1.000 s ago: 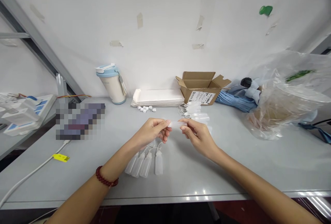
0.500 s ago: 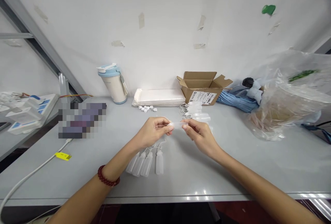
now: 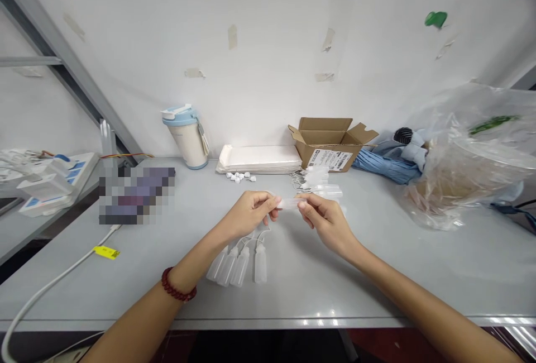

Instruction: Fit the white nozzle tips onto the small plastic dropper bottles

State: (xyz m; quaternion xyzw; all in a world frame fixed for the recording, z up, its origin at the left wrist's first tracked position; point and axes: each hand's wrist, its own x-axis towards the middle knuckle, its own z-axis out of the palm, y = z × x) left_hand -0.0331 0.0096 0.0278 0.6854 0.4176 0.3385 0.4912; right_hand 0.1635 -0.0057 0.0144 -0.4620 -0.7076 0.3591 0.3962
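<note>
A small translucent plastic bottle [image 3: 290, 203] lies sideways between my hands, above the table. My left hand [image 3: 253, 212] pinches its left end with thumb and fingers, hiding that end. My right hand [image 3: 324, 216] pinches the right end. Below my left hand, several similar bottles [image 3: 260, 264] with white cords rest on the table, fanned toward me. Behind my right hand lies another group of bottles with cords [image 3: 329, 190]. Several small white caps [image 3: 240, 176] sit in a loose cluster beyond my left hand.
At the back stand an open cardboard box [image 3: 329, 145], a stack of white envelopes [image 3: 259, 157] and a blue-lidded cup [image 3: 188, 139]. A blurred-out device [image 3: 138, 195] with a white cable [image 3: 62, 271] lies left. On the right is a clear plastic bag [image 3: 452, 184] beside a folded blue umbrella [image 3: 387, 165].
The left fingers have shifted and regripped at the bottle's left end, while the right hand keeps its hold. The whole view has drifted slightly.
</note>
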